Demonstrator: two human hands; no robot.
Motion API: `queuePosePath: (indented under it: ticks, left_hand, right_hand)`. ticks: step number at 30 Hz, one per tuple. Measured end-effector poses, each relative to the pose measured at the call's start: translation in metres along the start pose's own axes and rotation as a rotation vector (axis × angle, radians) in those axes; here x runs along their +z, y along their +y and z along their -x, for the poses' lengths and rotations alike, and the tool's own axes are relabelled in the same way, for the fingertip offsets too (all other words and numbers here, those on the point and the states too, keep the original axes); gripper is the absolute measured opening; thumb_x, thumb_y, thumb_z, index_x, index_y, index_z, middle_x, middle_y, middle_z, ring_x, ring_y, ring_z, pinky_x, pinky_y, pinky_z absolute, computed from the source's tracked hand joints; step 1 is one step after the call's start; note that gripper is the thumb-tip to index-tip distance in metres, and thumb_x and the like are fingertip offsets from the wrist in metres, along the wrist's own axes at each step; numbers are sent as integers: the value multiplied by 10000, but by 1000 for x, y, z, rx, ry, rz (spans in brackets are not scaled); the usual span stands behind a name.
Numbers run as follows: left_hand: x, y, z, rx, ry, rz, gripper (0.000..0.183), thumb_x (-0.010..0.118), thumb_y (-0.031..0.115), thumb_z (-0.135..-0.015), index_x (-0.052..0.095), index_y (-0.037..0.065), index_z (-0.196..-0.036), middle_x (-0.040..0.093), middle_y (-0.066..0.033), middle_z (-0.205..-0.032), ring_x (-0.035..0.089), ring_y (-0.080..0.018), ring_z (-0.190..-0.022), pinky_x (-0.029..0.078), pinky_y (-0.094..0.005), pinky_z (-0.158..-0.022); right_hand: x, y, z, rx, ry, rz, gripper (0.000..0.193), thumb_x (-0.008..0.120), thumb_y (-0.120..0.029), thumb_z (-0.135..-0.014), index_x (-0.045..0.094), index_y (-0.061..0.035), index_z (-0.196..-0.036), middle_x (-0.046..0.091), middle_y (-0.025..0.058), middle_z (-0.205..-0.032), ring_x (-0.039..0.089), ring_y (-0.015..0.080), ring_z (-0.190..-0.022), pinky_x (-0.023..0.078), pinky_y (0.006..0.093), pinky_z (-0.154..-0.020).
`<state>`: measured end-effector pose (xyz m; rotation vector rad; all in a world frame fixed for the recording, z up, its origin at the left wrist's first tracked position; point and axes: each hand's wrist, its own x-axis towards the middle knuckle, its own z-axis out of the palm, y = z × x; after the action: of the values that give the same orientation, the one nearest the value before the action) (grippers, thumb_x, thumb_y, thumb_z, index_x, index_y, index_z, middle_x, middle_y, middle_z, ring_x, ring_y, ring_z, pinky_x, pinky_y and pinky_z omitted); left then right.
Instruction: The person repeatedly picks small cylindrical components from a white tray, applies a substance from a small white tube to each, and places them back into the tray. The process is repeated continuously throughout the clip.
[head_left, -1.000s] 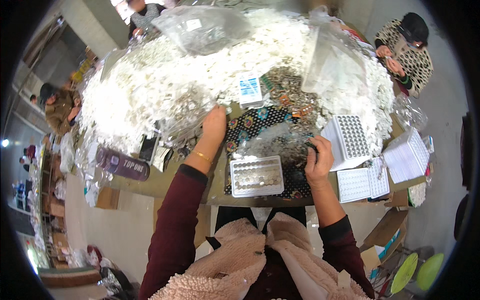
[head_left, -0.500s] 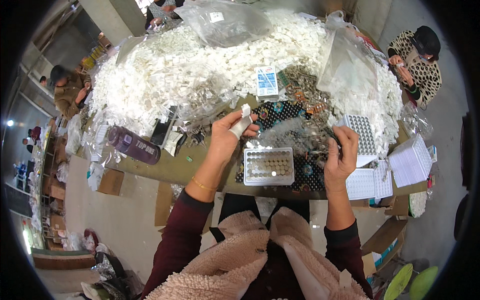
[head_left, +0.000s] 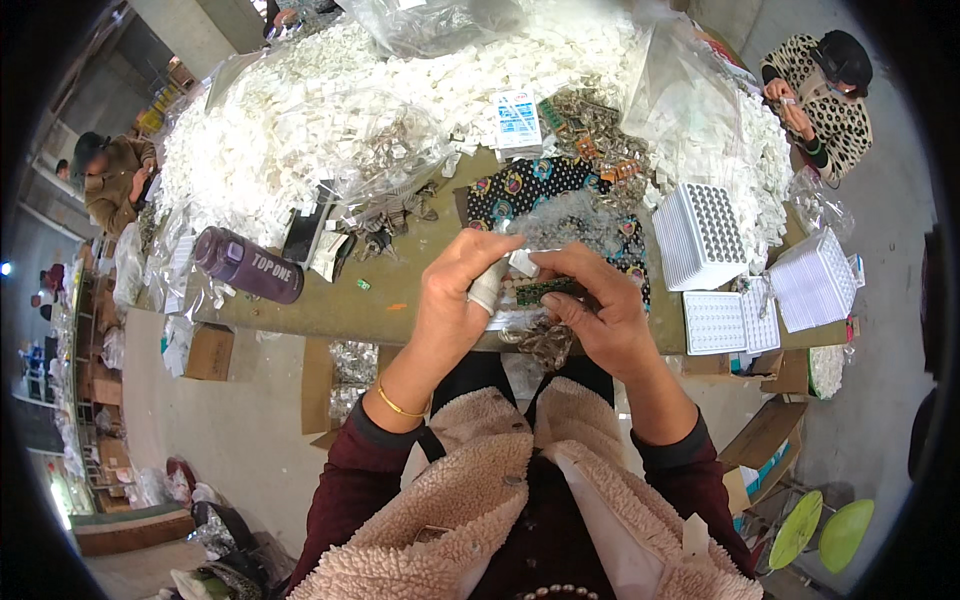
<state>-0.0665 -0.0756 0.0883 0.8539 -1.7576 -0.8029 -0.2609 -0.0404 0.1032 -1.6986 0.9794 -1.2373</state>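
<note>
Both hands meet over the near edge of the table. My left hand (head_left: 452, 298), with a white wrapping on one digit, is closed on a small white plastic piece (head_left: 522, 263). The tip of my right index finger also touches that piece or lies right beside it. In my right hand (head_left: 608, 312), closed, is a strip of green circuit board (head_left: 545, 290), with a bunch of thin metallic-looking wires (head_left: 543, 345) hanging below it. Under the hands sits a white tray of round discs, mostly hidden. A dark patterned cloth (head_left: 540, 180) lies just beyond, with clear plastic on it.
A huge heap of white plastic pieces (head_left: 290, 135) covers the table's far side. At left stands a purple bottle (head_left: 248, 265), lying tilted. Stacked white trays (head_left: 700, 235) and a blue-white box (head_left: 517, 122) are around. Green boards with wires (head_left: 590, 125) lie beyond. Other people work at the sides.
My right hand has moved left, bringing the green board and wires to my left hand. The left hand has lowered slightly with the white piece. The whole view has shifted a little.
</note>
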Motion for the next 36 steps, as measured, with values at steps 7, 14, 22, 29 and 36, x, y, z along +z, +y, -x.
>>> queuePosePath:
  ticks: [7, 14, 22, 29, 36]
  left_hand:
    - [2, 4, 11, -303, -20, 689, 369, 632, 29, -929, 592, 8, -1294, 663, -80, -1133, 635, -147, -998, 504, -265, -887]
    - [0, -5, 19, -384, -43, 868, 416, 760, 146, -851, 634, -9, -1216, 685, -91, -1114, 653, -164, -984, 522, -294, -891]
    - [-5, -4, 18, -380, -36, 631, 264, 736, 124, -870, 690, -20, -1086, 705, -95, -1015, 670, -152, -880, 546, -253, -786]
    - [6, 2, 22, -504, 35, 775, 219, 695, 114, -906, 680, -56, -1043, 695, -112, -912, 698, -182, -783, 605, -309, -705]
    - [17, -1, 24, -466, 43, 692, 240, 722, 117, -883, 683, -44, -1057, 683, -118, -961, 698, -202, -782, 612, -335, -691]
  right_hand:
    - [0, 8, 2, -169, -10, 99, 223, 621, 39, -878, 643, 9, -1097, 616, 83, -1033, 594, 128, -771, 488, 241, -661]
    - [4, 13, 10, -84, -65, -18, 251, 627, 73, -868, 636, 28, -1115, 595, 102, -1112, 606, 114, -767, 496, 231, -649]
    - [5, 18, 11, -118, -139, -64, 220, 619, 49, -898, 638, 31, -1116, 602, 64, -1029, 593, 97, -772, 490, 234, -659]
    - [2, 14, 18, 59, 128, -311, 181, 630, 30, -897, 653, -2, -1074, 582, 18, -926, 578, 72, -723, 454, 217, -622]
    - [-2, 20, 18, 105, 79, -212, 196, 676, -16, -864, 651, 0, -1059, 575, 29, -897, 529, 70, -757, 436, 233, -645]
